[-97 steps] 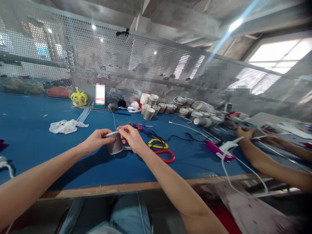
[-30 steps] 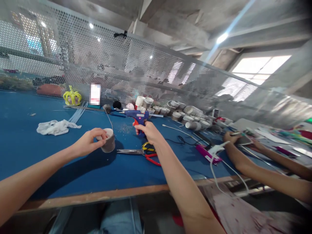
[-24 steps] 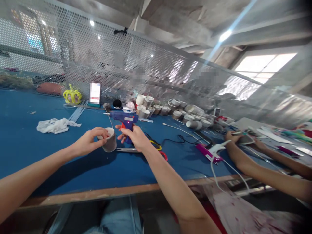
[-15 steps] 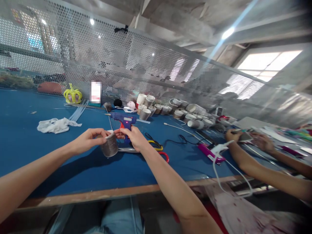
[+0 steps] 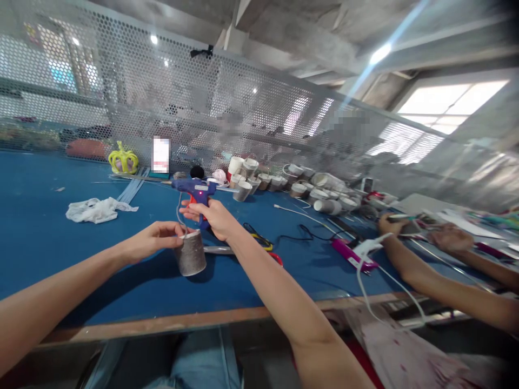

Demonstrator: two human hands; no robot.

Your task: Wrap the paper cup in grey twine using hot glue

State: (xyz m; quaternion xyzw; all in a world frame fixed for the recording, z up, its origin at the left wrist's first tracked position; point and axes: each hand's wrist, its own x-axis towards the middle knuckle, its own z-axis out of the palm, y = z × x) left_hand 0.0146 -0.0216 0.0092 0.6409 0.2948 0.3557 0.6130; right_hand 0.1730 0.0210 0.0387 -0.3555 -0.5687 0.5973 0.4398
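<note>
A small grey cup (image 5: 191, 256) hangs tilted above the blue table, pinched at its rim by my left hand (image 5: 162, 237). A thin grey cord (image 5: 179, 208) rises in a loop from the cup's rim near my left fingertips. My right hand (image 5: 213, 216) grips the handle of a blue glue gun (image 5: 197, 189), its nozzle pointing left above the cup. A small red light shows on the gun's body. Behind the cup lies a pair of scissors (image 5: 221, 250) with red and yellow handles, partly covered by my right forearm.
Several similar cups (image 5: 243, 190) stand at the back by the perforated metal screen (image 5: 162, 92). A crumpled white cloth (image 5: 95, 209) and a yellow crown-shaped piece (image 5: 122, 160) are on the left. To the right are a purple power bank-like block (image 5: 352, 255), cables and a co-worker's hands (image 5: 450, 237).
The cup has moved slightly right and down and tipped over, so its rim faces away. The glue gun has shifted left and up in my right hand.
</note>
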